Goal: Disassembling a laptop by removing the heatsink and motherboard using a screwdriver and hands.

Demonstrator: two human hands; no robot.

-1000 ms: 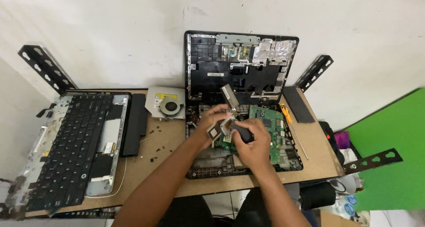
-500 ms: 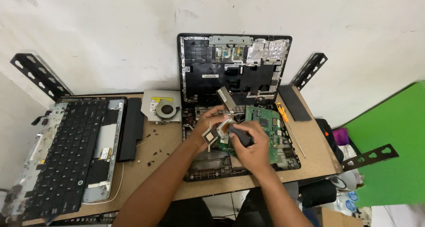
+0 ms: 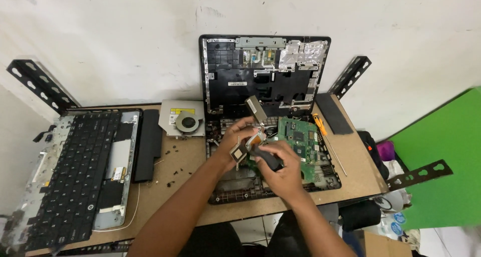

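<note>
Heatsink between both hands, above motherboard.

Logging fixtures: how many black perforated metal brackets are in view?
3: one black perforated metal bracket at the wooden table's far-left corner, one at its far-right, one lower right. Others may be hidden.

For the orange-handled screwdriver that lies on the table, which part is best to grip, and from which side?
Grip the screwdriver by its orange handle, coming from above at the far end. The handle is the thicker part and lies free between the green circuit board and the black strip; the thin shaft lies flat on the table.
</note>
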